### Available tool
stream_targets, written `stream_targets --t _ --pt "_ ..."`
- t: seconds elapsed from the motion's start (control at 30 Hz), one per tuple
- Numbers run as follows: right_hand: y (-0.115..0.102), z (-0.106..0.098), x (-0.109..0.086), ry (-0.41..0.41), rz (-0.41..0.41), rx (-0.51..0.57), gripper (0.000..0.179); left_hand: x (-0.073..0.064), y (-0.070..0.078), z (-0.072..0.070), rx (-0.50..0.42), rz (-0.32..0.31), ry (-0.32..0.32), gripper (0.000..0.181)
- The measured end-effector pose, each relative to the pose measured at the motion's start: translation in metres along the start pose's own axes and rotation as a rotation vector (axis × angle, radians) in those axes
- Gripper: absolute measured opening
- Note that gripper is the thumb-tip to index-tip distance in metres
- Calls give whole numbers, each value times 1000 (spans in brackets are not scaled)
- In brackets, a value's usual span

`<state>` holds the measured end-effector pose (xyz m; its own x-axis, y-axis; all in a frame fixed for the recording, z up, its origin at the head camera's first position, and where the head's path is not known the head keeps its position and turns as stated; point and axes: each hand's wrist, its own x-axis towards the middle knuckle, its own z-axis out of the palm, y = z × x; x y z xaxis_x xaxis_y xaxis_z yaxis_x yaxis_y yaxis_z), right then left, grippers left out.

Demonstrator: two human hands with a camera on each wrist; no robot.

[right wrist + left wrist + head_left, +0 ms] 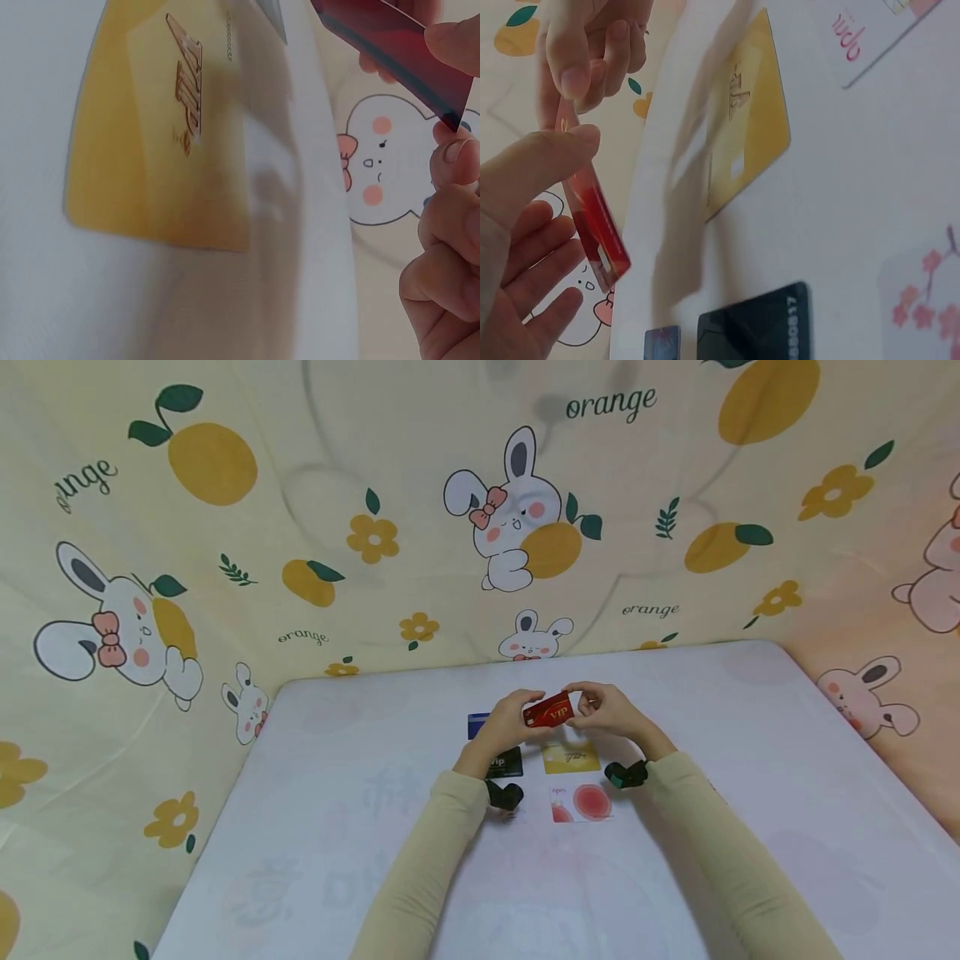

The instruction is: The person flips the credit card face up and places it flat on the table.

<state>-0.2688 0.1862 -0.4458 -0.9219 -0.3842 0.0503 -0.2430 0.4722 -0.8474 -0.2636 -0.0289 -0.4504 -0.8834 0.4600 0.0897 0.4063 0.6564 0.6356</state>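
Note:
A red VIP card [549,711] is held up above the white table by both hands. My left hand [507,720] pinches its left end, thumb on the near face and the other fingers spread behind. At the opposite end, my right hand [611,710] grips the card between thumb and fingertip, its remaining fingers curled. Below the hands lies a gold card [572,758]. A black VIP card [508,763] and a blue card [477,725] are partly hidden by the left hand and wrist.
On the table [315,827], nearer the body, lies a white card with pink circles [581,803]. A white card with pink blossoms [926,307] shows in the left wrist view. Behind the table hangs a printed cloth [420,435] with rabbits and oranges.

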Motion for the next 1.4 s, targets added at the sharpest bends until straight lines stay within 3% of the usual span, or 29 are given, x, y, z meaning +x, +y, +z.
stream_targets --t 0.43,0.57,0.93,1.4 --pt "-1 2 2 -18 -7 -37 53 3 7 0 -58 35 -10 62" --pt "-1 2 1 -23 -5 -28 53 2 9 0 -66 60 -9 60" --pt "-2 2 0 -32 -5 5 53 2 10 1 -80 36 -11 59" --pt "1 2 -2 -32 20 82 59 2 11 0 -84 66 21 58"
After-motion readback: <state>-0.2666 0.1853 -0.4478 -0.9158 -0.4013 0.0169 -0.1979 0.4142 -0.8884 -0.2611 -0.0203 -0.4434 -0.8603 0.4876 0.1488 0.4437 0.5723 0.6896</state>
